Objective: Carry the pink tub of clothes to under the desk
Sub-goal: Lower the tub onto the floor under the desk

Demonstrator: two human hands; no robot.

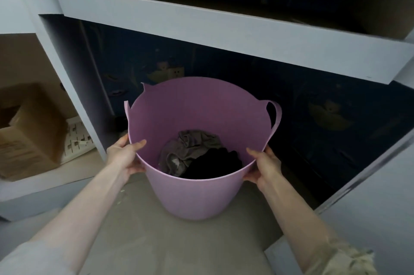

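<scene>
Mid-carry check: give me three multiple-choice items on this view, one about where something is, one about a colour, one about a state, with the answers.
1. Where is the brown cardboard box?
A. Inside the tub
B. In the open shelf bay left of the desk opening
C. On the open drawer

2. What colours are the clothes in the round pink plastic tub?
A. Grey and black
B. Red and white
C. All blue

3. How is the tub held?
A. By one hand on the loop handle
B. By nobody
C. By both hands on its rim

Answers: 1 B, the box sits in the bay at far left. 2 A, a grey garment lies beside a black garment. 3 C, the left hand and right hand each clasp the rim, thumbs inside.
</scene>
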